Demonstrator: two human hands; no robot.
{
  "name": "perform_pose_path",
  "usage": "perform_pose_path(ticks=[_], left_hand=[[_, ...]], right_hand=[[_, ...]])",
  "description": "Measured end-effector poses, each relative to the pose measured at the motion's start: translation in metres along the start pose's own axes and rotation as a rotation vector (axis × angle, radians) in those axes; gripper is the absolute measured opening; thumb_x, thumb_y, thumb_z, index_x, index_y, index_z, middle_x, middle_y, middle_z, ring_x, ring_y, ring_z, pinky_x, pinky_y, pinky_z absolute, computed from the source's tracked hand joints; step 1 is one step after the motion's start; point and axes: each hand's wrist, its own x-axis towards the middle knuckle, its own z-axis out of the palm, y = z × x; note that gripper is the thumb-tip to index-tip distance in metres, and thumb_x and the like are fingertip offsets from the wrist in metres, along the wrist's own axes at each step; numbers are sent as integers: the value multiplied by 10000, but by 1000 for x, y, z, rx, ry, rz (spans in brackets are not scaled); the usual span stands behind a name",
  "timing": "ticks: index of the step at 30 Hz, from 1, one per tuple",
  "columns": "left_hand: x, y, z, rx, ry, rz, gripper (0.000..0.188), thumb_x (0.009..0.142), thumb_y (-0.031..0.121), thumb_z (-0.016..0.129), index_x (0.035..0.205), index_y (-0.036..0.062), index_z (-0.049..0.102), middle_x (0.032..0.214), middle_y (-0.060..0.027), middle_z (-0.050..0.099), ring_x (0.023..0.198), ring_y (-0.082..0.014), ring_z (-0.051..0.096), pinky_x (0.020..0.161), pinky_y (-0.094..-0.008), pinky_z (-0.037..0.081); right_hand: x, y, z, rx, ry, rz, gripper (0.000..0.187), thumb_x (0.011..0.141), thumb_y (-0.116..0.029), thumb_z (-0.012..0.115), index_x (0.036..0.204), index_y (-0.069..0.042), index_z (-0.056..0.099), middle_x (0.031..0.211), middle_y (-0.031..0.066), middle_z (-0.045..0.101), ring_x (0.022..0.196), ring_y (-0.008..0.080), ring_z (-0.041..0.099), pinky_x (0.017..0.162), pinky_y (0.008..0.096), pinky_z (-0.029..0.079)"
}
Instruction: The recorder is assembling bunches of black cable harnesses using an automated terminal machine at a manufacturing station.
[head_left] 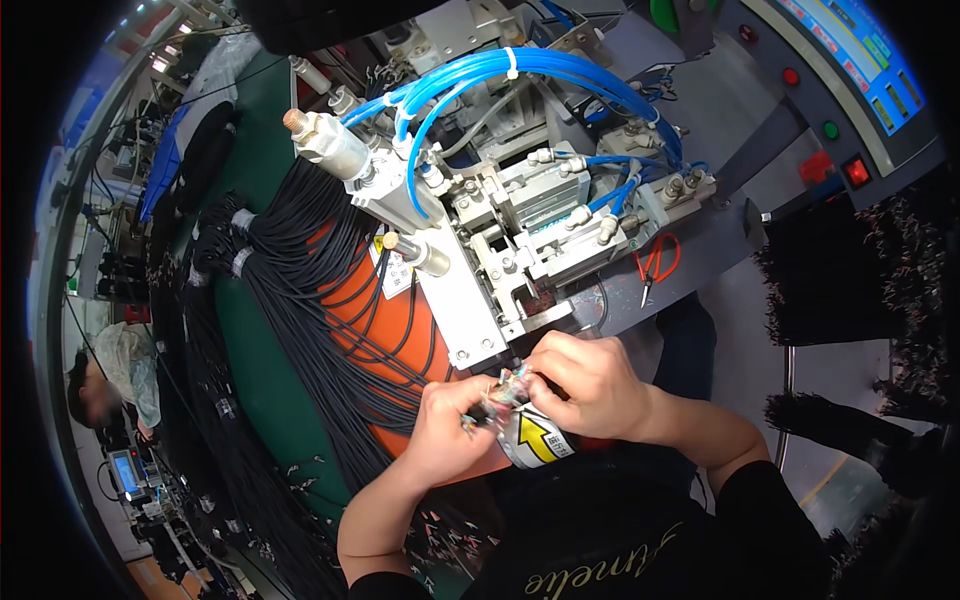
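Close in front of my body, a small bunch of cable ends with thin coloured wires [503, 393] is between my two hands. My left hand [445, 425] is closed around its left side, with thumb and fingers pressed on it. From the right, my right hand [590, 383] pinches the wires with its fingertips. The fingers partly cover the bunch, and it is somewhat blurred. Right below it shows a silvery round part [530, 440] with a yellow arrow. Just beyond my hands is the front of a metal machine [470, 315].
Blue air hoses [570, 68] arch over the machine. Red-handled snips [657, 265] lie right of it. Long black cables [300, 290] spread across an orange surface [395, 330] at left. More bundles [830, 280] hang at right, below a screen [870, 60]. Another person [125, 370] is at far left.
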Motion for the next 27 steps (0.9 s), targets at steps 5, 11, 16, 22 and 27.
perform_pose_path(ticks=[5,11,16,22,27], left_hand=[[-3,1,10,120,152,155,291,692,38,721,972,-22,663,770,-129,679,629,-249,674,617,-298,508],[-3,5,23,639,260,446,457,646,66,692,1089,-33,648,882,-115,650,714,-246,636,621,-331,514],[-4,2,23,688,201,476,486,669,84,645,1141,-33,637,979,-114,607,802,-240,608,643,-328,517],[-2,5,20,720,173,476,492,699,69,633,1177,-47,621,898,-95,562,756,-219,580,622,-316,504],[-1,14,21,828,111,483,478,733,52,613,1200,-51,614,836,-75,499,714,-201,537,589,-308,483]], right_hand=[[0,-1,14,-126,170,-59,72,771,-53,669,832,-32,638,752,78,590,576,256,615,511,340,491],[-4,0,3,-281,-4,10,86,786,-79,676,801,-26,610,717,89,537,554,271,589,492,368,465],[-8,9,1,-299,-74,40,110,785,-84,673,796,-17,586,732,104,521,572,291,586,491,393,454],[-10,14,3,-232,-89,22,96,791,-67,658,827,-16,585,762,102,524,592,291,595,508,396,463],[-10,15,2,-344,-134,-17,94,800,-61,654,854,-22,589,789,94,526,598,282,602,517,387,472]])
